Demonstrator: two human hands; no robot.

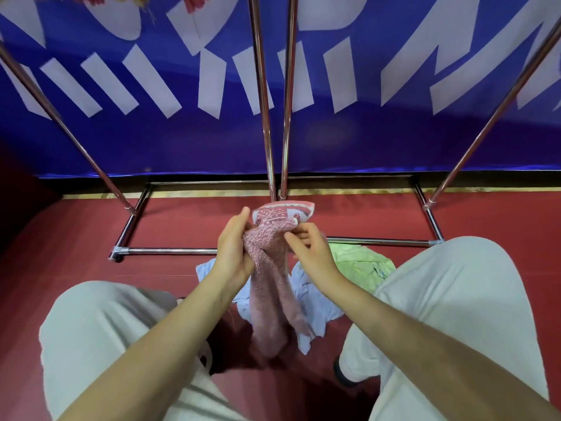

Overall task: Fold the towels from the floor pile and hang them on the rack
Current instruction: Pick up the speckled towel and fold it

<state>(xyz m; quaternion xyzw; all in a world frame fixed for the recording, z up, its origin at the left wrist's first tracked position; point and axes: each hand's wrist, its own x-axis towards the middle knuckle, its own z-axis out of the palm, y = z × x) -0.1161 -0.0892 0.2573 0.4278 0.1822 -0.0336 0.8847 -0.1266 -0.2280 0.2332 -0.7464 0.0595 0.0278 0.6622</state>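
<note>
Pink towel was up off the floor, bunched between both hands just near of the rack's twin centre poles, its tail hanging down btwn the knees. Left hand had fingers curled round the bunched upper part from the left, thumb up by the patterned border. Right hand was pinching the cloth on the right w/ fingertips, rest of the fingers loosely bent. Looked like the step was sorting the towel out before a fold — it was twisted, no clean edge showing. To do it well, I'd say: find the patterned hem, walk each hand out to a corner, let the length drop free & shake out the twist, then bring corners together square. Gripping the middle in a wad would only fold in the creases. Terry cloth's limp & clingy, so a firm corner pinch probably beats a fistful. Still on the floor: pale blue towel under the hanging tail, green towel to its right, just near of the rack's base bar. Something red hung at the far top edge, too cropped to tell what.
</note>
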